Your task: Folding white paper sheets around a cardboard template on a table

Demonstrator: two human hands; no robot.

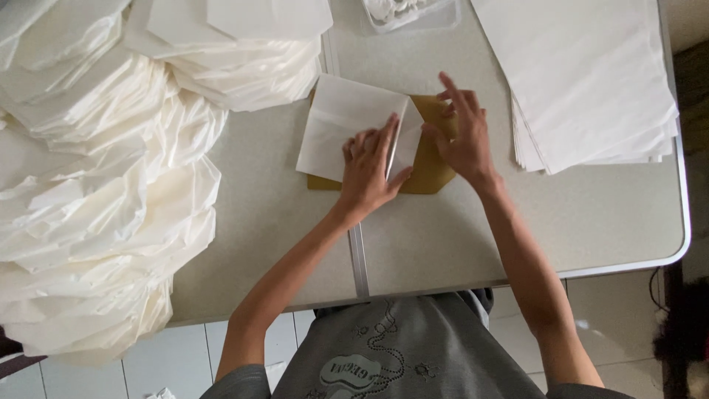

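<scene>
While pressed flat, white paper (341, 125) stays creased

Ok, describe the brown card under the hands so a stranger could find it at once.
Start at the grey table, between the heaps of folded white paper and the flat white stack. At its middle, both hands press a white sheet; the card lies beneath it. It is the only mustard-brown thing there.

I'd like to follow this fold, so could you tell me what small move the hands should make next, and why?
Probably slide the left hand along the crease to flatten it. The white paper sheet lies folded over the tan template, its flap edge is raised beside the fingers, and the right hand pins the other side.
</scene>
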